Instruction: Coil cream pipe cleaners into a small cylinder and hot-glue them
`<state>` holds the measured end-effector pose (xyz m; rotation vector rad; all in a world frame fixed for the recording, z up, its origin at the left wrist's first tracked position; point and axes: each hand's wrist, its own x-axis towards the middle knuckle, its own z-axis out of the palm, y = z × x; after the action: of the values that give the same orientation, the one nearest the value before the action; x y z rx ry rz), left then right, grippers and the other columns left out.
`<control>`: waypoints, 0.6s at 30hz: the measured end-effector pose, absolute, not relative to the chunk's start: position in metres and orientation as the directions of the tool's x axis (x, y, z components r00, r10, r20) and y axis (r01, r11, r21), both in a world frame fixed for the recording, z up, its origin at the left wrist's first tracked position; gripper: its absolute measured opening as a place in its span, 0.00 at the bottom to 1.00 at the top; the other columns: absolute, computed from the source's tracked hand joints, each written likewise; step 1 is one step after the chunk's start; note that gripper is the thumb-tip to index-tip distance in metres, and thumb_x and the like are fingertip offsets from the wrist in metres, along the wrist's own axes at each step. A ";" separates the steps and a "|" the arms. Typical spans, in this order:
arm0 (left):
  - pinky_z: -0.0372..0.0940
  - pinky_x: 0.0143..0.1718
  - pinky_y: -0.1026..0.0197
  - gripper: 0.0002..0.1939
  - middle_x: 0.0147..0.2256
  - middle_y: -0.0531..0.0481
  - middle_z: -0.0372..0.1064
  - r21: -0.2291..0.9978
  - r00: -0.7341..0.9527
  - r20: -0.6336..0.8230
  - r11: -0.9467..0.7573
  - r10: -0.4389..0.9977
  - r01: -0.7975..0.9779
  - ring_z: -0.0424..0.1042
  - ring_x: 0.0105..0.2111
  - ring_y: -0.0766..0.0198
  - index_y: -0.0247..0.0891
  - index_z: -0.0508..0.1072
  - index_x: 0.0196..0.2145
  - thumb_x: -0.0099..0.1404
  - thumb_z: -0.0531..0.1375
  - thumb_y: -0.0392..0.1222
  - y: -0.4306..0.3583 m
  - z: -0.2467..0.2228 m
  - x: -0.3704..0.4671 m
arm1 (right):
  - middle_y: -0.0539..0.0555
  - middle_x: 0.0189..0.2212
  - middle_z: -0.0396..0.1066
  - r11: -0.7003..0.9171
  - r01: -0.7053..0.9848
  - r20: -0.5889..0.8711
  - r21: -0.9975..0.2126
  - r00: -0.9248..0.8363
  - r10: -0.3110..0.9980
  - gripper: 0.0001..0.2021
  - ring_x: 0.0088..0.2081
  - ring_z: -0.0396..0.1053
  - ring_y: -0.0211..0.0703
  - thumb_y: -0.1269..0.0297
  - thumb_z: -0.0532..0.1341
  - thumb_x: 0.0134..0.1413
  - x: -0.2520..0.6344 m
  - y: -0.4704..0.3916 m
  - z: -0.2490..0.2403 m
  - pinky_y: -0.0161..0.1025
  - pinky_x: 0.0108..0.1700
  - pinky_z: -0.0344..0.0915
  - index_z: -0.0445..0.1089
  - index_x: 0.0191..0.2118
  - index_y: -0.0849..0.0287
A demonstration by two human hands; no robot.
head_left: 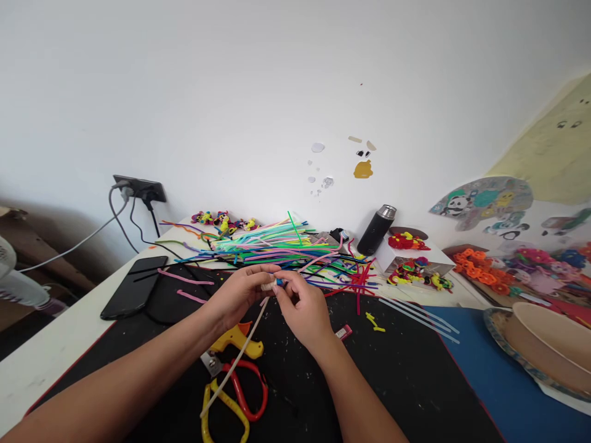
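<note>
My left hand [242, 289] and my right hand [302, 307] meet over the black mat [378, 381], fingers pinched on a small coiled piece with a blue bit. From it a cream pipe cleaner [240, 354] trails down and left, passing over the scissors. The fingers partly hide the coil. Below my hands lie scissors [244, 391] with one red and one yellow handle, beside a yellow glue gun [240, 341] that is partly covered by my left wrist.
Many coloured pipe cleaners [263, 240] are heaped along the wall. A black phone [133, 286] lies left, under loose strands. At the right stand a dark flask [376, 231], a white box [415, 255] with small pipe-cleaner figures and a bowl [554, 338]. Grey strips [415, 317] cross the mat's edge.
</note>
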<state>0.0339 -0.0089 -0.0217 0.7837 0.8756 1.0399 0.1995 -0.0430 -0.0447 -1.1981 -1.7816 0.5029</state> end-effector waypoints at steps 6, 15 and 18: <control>0.72 0.37 0.59 0.13 0.30 0.46 0.80 0.850 0.240 -0.267 0.346 0.933 -0.397 0.75 0.29 0.62 0.33 0.84 0.35 0.49 0.71 0.33 -0.010 -0.020 0.035 | 0.46 0.22 0.68 0.461 0.573 0.473 -0.678 -0.140 0.870 0.12 0.23 0.65 0.40 0.60 0.61 0.68 0.200 -0.041 -0.047 0.36 0.31 0.56 0.77 0.52 0.53; 0.73 0.35 0.62 0.11 0.32 0.45 0.80 0.838 0.269 -0.300 0.388 0.915 -0.384 0.75 0.31 0.61 0.31 0.84 0.37 0.54 0.67 0.33 -0.007 -0.030 0.036 | 0.47 0.23 0.71 0.476 0.636 0.497 -0.608 -0.163 0.852 0.13 0.23 0.66 0.39 0.60 0.60 0.68 0.203 -0.043 -0.045 0.34 0.29 0.54 0.78 0.52 0.54; 0.73 0.36 0.63 0.10 0.32 0.45 0.80 0.826 0.298 -0.315 0.415 0.901 -0.382 0.76 0.32 0.62 0.32 0.84 0.36 0.56 0.65 0.32 -0.007 -0.028 0.036 | 0.47 0.22 0.70 0.475 0.629 0.491 -0.615 -0.165 0.855 0.13 0.22 0.65 0.39 0.60 0.60 0.68 0.203 -0.043 -0.045 0.34 0.28 0.53 0.78 0.52 0.54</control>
<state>0.0356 -0.0073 -0.0280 0.7076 0.8841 0.9536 0.2029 -0.0432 -0.0446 -1.2408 -1.8858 0.3407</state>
